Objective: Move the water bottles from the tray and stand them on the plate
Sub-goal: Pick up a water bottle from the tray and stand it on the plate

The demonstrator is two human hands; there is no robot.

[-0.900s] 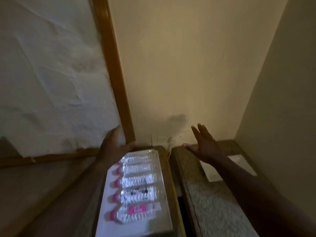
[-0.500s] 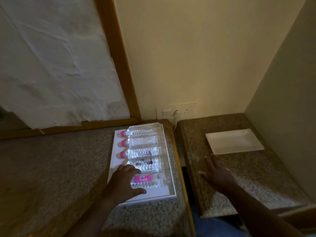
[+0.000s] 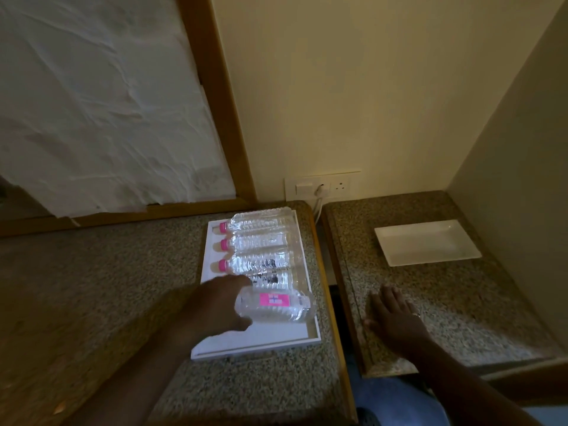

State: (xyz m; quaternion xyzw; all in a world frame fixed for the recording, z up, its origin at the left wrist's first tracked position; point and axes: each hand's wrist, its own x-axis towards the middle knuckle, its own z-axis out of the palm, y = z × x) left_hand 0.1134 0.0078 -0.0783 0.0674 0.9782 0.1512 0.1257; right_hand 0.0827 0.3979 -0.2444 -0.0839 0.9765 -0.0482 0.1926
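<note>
A white tray (image 3: 255, 341) lies on the left granite counter with several clear water bottles lying on their sides, pink caps to the left. My left hand (image 3: 212, 305) grips the cap end of the nearest bottle (image 3: 276, 307), which carries a pink label and is tilted up slightly off the tray. The bottle behind it (image 3: 273, 278) is partly hidden by my hand. An empty white rectangular plate (image 3: 427, 245) sits on the right counter, far side. My right hand (image 3: 393, 318) rests flat and open on the right counter, short of the plate.
A dark gap (image 3: 335, 302) separates the two granite counters. A wall socket with a plugged cable (image 3: 321, 189) sits above the gap. A wood-framed panel (image 3: 215, 103) rises behind the left counter, and a wall (image 3: 507, 149) bounds the right counter.
The view tilted down from the wall to the counters. My left hand came back to the nearest bottle and closed on it, lifting it slightly. My right hand settled flat on the right counter.
</note>
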